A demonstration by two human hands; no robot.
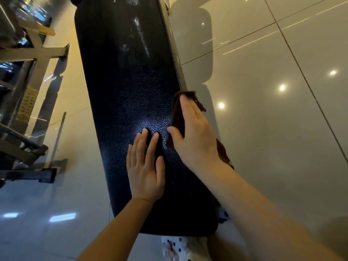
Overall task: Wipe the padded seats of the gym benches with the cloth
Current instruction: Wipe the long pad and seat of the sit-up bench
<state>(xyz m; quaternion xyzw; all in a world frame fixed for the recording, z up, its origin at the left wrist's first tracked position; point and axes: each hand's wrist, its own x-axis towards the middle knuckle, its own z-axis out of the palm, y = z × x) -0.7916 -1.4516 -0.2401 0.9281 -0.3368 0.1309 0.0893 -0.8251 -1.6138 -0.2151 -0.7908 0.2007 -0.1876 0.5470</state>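
While pale glossy tiles make up the floor [263, 53] on every side, with dark grout lines crossing it and small round lights mirrored in its shine, the largest thing on it is the bench seat [128, 81], a long black pad with a pebbled leather grain that runs from the near edge of the view away to the top. A bright patch of glare sits on the pad just ahead of the hands, and streaky reflections show farther up. Along the pad's right side a strip of grey metal frame [174, 44] shows from under it. At the left stands a rack [32, 53] of grey steel bars, with a dark foot resting on the floor nearer the viewer.

Both bare forearms reach in from the bottom. The left hand [145, 170] lies flat on the seat near its middle, palm down, fingers straight and slightly spread, thumb out to the right. The right hand [195, 132] lies on the cloth [178, 113] at the seat's right edge, fingers straight and close together, thumb set apart to the left; it presses down on the cloth. That cloth is dark reddish brown; part lies on the pad, and part hangs past the edge under the wrist.
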